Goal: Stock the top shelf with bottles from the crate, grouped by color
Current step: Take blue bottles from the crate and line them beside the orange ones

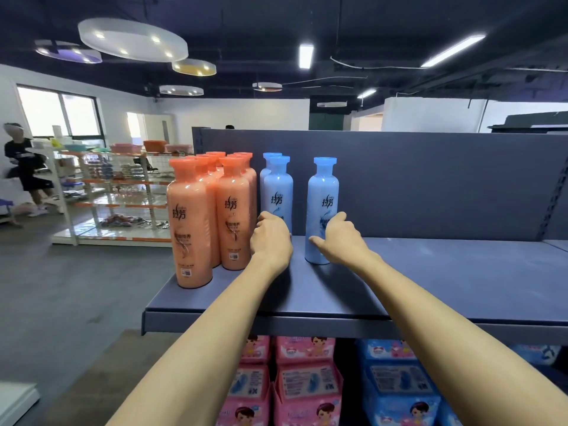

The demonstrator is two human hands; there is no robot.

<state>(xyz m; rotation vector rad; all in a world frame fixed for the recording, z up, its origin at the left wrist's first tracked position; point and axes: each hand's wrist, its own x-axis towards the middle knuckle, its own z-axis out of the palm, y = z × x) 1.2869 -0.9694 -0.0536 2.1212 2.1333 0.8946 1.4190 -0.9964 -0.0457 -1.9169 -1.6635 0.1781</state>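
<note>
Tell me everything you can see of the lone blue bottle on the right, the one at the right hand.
The lone blue bottle is pale blue, glossy, plastic-looking, with a wide flat blue cap, a narrow neck and a dark logo on its front. It stands upright on the top shelf, apart from the other blue bottles to its left. The right hand wraps its lower half, thumb across the front, fingers round its right side, hiding part of the label.

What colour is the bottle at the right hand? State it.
Light blue bottle, with a brighter blue cap, by the right hand; head view.
</note>
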